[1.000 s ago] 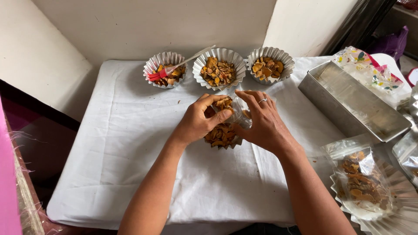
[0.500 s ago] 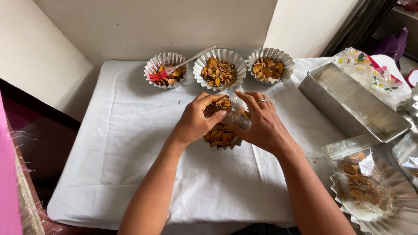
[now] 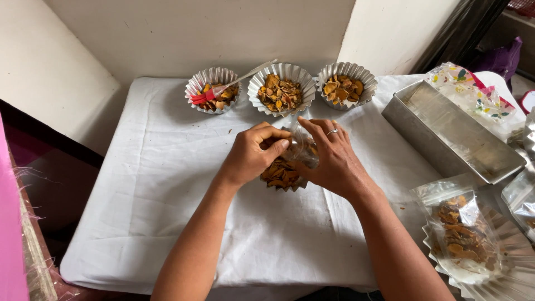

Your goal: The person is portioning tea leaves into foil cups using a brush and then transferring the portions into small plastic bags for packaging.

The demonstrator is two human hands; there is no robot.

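The left hand [image 3: 252,156] and the right hand [image 3: 330,158] are both gripping a small clear bag [image 3: 301,146] with brown chips inside — it is hanging just above a fluted foil cup [image 3: 282,177] of chips on the white cloth [image 3: 167,184]. Three more cups are standing behind — one [image 3: 212,89] is holding a red brush [image 3: 207,95].

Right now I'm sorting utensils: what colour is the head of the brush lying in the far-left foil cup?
Red, on a clear handle; the brush shows in the head view.
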